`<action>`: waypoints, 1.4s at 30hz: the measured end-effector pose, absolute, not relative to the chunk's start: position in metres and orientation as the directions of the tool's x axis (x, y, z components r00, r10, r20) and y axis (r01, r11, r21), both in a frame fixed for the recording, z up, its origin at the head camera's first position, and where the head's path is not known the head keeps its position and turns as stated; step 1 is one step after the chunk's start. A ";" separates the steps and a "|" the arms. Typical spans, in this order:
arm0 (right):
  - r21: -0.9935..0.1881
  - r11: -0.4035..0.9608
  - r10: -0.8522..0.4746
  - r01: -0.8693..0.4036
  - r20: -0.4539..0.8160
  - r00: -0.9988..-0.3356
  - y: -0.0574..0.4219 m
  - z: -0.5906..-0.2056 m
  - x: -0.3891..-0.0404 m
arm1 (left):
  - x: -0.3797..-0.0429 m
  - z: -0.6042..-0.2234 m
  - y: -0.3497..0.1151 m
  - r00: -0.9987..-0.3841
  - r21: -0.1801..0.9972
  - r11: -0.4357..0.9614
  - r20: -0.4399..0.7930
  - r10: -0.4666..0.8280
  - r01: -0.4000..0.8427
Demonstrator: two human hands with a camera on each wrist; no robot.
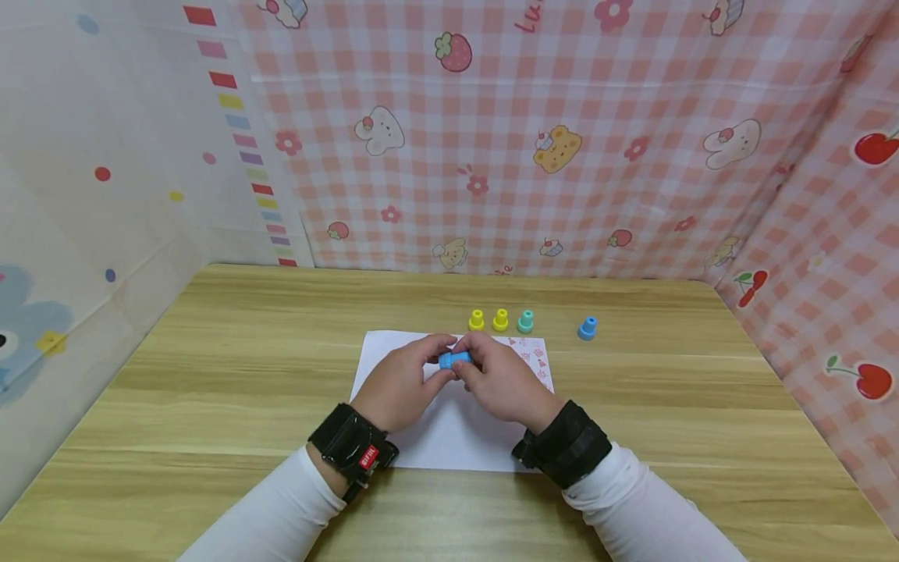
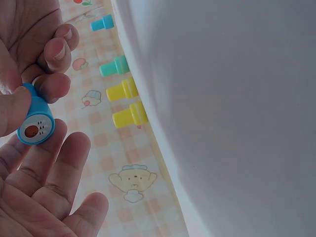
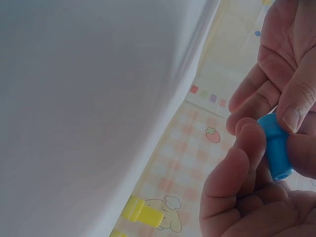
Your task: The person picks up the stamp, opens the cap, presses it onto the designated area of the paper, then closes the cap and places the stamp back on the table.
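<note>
A small blue toy stamp [image 1: 455,360] is held level between both hands, above a white sheet of paper [image 1: 456,437]. My right hand [image 1: 506,380] pinches its narrow handle with thumb and fingers. My left hand [image 1: 400,382] grips the wide base, and its thumb [image 3: 291,116] presses on the side. In the left wrist view, the round end of the stamp [image 2: 37,129] bears a brown picture with small marks. The other fingers of the left hand [image 2: 54,192] are spread and fairly straight.
Behind the paper stand two yellow stamps [image 1: 477,320], a teal stamp [image 1: 526,321] and, farther right, another blue stamp [image 1: 588,328]. Red prints [image 1: 538,359] mark the sheet's right edge. The wooden table [image 1: 232,375] meets a pink checked cloth [image 1: 421,187] at the back.
</note>
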State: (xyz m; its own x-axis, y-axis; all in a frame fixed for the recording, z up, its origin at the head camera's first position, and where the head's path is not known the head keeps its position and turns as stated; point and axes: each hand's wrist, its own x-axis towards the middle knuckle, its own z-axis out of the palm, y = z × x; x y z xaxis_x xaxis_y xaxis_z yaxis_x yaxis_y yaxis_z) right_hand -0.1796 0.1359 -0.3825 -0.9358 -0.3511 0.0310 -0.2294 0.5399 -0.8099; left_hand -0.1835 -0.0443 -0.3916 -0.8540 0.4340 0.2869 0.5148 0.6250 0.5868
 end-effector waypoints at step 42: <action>-0.813 0.537 -0.348 -0.225 0.029 -0.937 0.136 -0.383 -0.179 | -0.182 -0.389 -0.044 -0.888 0.607 0.653 0.248 0.386 0.453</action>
